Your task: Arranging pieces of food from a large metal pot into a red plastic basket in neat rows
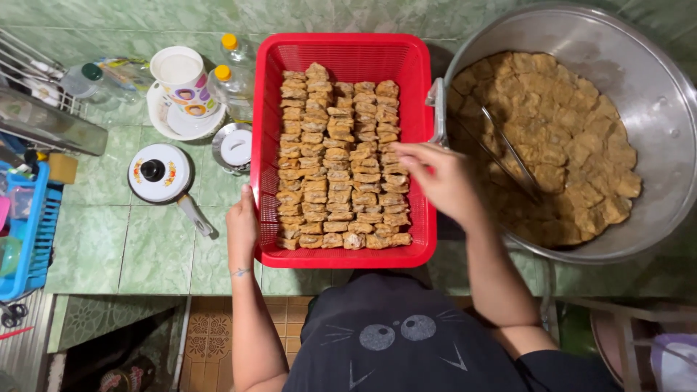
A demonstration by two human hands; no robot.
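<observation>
A red plastic basket [348, 52] sits on the green tiled counter, filled with neat rows of fried brown tofu pieces [337, 167]. My left hand [242, 226] rests flat against the basket's left rim. Over the basket's right side hovers my right hand [435, 178], fingers loosely curled and pointing left above the rows; whether it holds a piece I cannot tell. To the right stands a large metal pot [653, 101] heaped with more fried tofu [559, 138], with metal tongs [501, 149] lying in it.
Left of the basket are a small white lidded saucepan [160, 174], a round metal lid [234, 147], a patterned mug on a saucer [181, 80], two clear bottles with yellow caps [232, 80] and a blue crate [33, 239]. The counter's front edge runs just below the basket.
</observation>
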